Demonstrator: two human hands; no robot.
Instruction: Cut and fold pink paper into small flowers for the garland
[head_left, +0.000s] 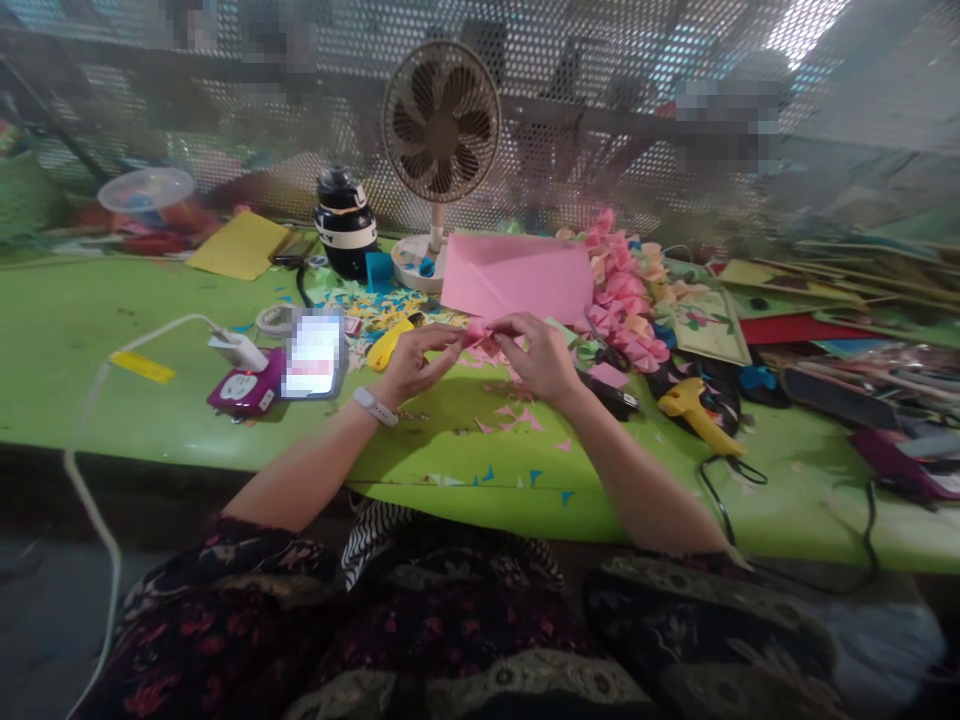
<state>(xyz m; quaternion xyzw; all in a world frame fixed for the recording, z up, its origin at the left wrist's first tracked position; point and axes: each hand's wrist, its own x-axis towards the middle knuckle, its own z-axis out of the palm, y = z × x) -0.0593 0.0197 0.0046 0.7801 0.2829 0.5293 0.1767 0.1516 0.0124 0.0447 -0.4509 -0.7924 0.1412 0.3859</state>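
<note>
Between my two hands, a small pink paper flower is held above the green table. My left hand pinches its left side with thumb and fingers. On its right side, my right hand has closed fingertips on the paper. Below them lie pink paper scraps. A yellow-handled tool, its kind unclear, rests just left of my left hand. Behind the hands is a pink paper sheet, and a heap of pink paper flowers stands to its right.
A fan and a dark bottle stand at the back. To the left are a lit phone and a purple power socket with a white cable. A yellow glue gun with a black cord lies at right.
</note>
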